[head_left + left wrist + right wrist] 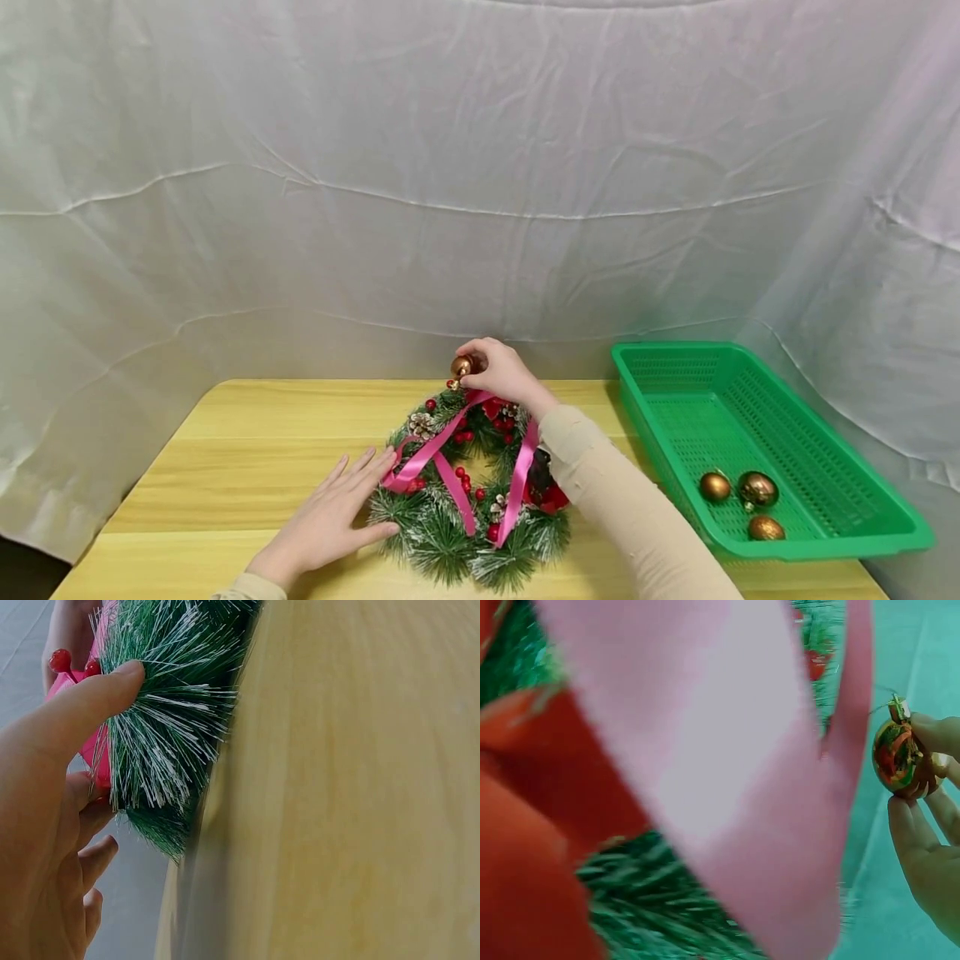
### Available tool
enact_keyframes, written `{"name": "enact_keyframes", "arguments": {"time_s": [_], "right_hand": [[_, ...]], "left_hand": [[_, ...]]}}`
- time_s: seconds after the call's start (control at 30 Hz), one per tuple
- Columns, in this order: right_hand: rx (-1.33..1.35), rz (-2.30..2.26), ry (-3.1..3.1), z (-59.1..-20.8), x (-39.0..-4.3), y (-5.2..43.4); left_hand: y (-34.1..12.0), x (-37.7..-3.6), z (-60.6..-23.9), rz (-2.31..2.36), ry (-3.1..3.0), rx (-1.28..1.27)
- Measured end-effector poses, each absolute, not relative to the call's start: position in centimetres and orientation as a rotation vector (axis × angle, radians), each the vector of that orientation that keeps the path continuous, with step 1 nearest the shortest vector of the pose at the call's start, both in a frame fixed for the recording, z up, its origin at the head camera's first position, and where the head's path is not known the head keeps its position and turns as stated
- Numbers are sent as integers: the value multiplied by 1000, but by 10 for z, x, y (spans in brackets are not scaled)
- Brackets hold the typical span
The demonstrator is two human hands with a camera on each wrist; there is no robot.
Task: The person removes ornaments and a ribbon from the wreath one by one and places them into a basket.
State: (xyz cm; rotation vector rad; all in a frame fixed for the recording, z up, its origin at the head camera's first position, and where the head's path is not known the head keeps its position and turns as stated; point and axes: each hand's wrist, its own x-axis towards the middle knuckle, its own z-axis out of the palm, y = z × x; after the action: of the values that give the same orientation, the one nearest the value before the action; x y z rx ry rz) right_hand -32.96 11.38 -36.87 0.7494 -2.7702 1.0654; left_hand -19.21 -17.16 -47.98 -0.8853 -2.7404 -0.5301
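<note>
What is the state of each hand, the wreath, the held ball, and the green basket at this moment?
Left hand: open, fingers straight, resting against the wreath's left edge.
Right hand: pinching the small shiny gold ball ornament at the wreath's far edge.
Round green pine wreath: lying flat on the wooden table, pink ribbon draped across it.
Green plastic basket: holding three gold balls.

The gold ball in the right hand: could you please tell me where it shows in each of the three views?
Head view: the gold ball sits at the wreath's far edge, pinched by the right hand.
Left wrist view: not in it.
Right wrist view: at the right edge, held by the fingers.
Shared landmark: the pink ribbon on the wreath.
</note>
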Motion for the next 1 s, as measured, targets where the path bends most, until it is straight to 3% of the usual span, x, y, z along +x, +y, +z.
{"name": "enact_keyframes", "arguments": {"time_s": [0.37, 1.0], "right_hand": [[649, 1308, -2700, -340, -318, 141], [418, 1331, -2722, -335, -285, 228]], "left_hand": [[-170, -192, -479, -541, -2719, -894], [-175, -193, -478, -552, -2750, -889]]}}
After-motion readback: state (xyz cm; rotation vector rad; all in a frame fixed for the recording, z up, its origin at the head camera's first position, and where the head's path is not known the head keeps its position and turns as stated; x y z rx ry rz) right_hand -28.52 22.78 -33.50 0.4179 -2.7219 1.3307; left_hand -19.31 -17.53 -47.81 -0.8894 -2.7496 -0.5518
